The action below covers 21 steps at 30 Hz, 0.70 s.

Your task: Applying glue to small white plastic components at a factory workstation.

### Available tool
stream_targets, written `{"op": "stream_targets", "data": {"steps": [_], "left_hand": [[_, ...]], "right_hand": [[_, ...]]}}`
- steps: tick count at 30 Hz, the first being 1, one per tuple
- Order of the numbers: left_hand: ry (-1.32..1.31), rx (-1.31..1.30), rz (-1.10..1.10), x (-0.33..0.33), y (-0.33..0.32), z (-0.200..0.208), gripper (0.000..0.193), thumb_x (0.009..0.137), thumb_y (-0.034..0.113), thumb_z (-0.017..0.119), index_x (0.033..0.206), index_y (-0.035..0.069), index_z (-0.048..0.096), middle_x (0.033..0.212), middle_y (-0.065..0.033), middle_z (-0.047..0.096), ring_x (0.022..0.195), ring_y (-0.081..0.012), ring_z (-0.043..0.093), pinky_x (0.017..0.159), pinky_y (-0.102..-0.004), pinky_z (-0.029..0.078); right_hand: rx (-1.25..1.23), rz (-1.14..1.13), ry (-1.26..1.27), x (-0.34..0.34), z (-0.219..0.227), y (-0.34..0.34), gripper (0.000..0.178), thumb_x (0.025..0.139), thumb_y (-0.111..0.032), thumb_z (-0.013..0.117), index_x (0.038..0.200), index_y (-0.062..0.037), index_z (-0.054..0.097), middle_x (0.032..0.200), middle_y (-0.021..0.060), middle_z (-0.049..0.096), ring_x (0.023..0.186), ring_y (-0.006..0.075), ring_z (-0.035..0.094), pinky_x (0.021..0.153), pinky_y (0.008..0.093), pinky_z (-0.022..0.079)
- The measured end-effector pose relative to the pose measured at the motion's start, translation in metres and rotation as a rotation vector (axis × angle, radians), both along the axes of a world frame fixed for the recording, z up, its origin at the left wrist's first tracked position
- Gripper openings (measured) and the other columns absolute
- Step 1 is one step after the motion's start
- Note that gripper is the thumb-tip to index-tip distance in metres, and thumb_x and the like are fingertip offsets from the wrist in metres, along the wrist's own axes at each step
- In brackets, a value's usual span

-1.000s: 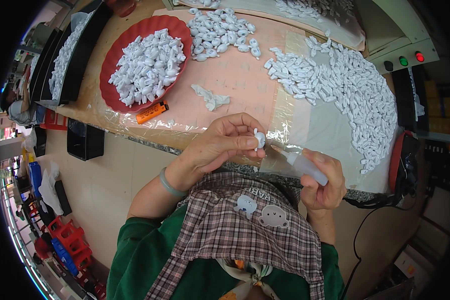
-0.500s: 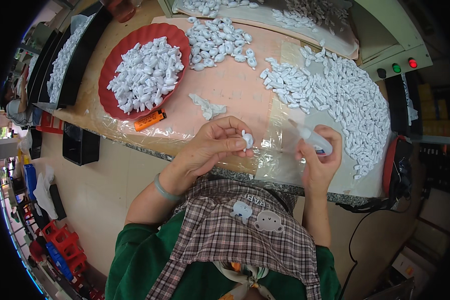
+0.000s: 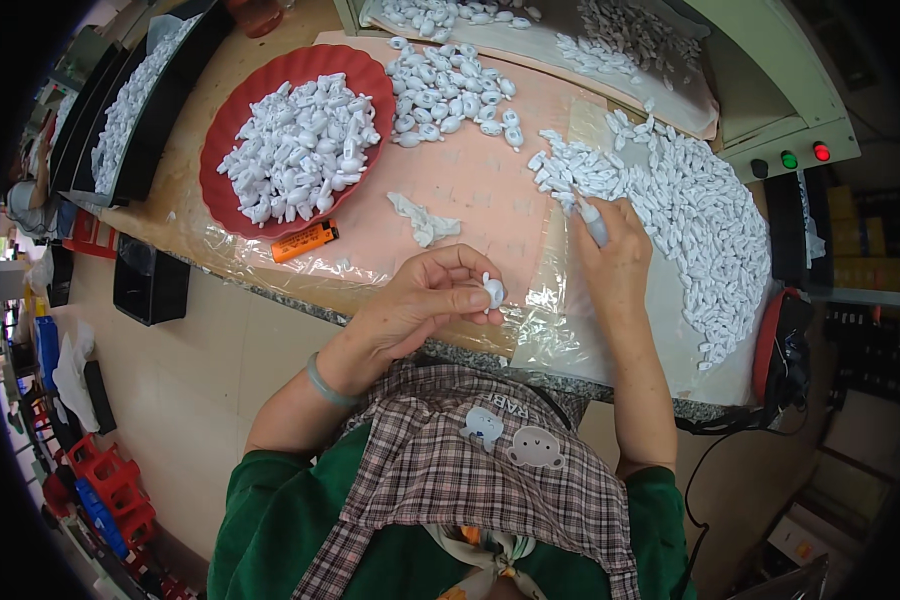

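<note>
White piece [image 3: 494, 292] — pinched in left hand [image 3: 425, 303], pale bottle [image 3: 595, 225] — clasped in right hand [image 3: 620, 247]

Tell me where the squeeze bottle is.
In the head view, the squeeze bottle is right of centre, in the right hand, beside the small white pieces.

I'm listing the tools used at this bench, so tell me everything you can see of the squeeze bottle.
The squeeze bottle is small, pale and greyish-white, looks like translucent plastic, and narrows toward its far end. The right hand grips it, hiding part of its body. It is tilted, its narrow end pointing away from the person and slightly left, by the left part of the spread of white pieces. Whether its tip touches any, and what it contains, I cannot tell.
</note>
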State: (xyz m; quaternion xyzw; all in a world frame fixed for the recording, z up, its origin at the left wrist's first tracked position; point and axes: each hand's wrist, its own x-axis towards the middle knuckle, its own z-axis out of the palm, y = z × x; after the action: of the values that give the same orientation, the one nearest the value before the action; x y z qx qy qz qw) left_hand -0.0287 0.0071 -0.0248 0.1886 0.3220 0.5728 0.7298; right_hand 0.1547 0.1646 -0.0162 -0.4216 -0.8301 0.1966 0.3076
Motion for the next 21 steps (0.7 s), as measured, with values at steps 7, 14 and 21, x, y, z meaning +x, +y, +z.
{"op": "stream_targets", "data": {"steps": [7, 14, 21], "left_hand": [[0.014, -0.002, 0.013, -0.004, -0.004, -0.001, 0.020, 0.086, 0.006, 0.066, 0.105, 0.001, 0.059, 0.096, -0.0079, 0.065, 0.086, -0.0162, 0.066, 0.077, -0.0261, 0.053], [0.017, -0.002, 0.021, -0.006, -0.008, -0.003, 0.021, 0.086, 0.006, 0.065, 0.106, 0.001, 0.058, 0.096, -0.0076, 0.064, 0.086, -0.0163, 0.066, 0.077, -0.0258, 0.053], [0.052, -0.037, 0.071, -0.003, -0.006, 0.006, 0.027, 0.086, 0.002, 0.065, 0.112, 0.000, 0.058, 0.099, -0.0093, 0.065, 0.085, -0.0170, 0.065, 0.078, -0.0265, 0.053]], "right_hand": [[0.008, 0.084, -0.196, -0.007, 0.009, -0.001, 0.021, 0.075, -0.004, 0.069, 0.096, -0.0015, 0.066, 0.084, 0.0126, 0.058, 0.077, 0.0316, 0.061, 0.068, 0.0376, 0.048], [-0.050, 0.234, -0.187, -0.001, 0.007, 0.005, 0.024, 0.074, -0.002, 0.070, 0.097, 0.0006, 0.064, 0.090, 0.0120, 0.061, 0.082, 0.0312, 0.062, 0.071, 0.0350, 0.049], [-0.568, 0.260, 0.103, 0.011, 0.019, -0.019, 0.015, 0.082, -0.003, 0.068, 0.096, -0.0004, 0.064, 0.081, 0.0060, 0.063, 0.062, 0.0133, 0.060, 0.057, 0.0263, 0.048]]}}
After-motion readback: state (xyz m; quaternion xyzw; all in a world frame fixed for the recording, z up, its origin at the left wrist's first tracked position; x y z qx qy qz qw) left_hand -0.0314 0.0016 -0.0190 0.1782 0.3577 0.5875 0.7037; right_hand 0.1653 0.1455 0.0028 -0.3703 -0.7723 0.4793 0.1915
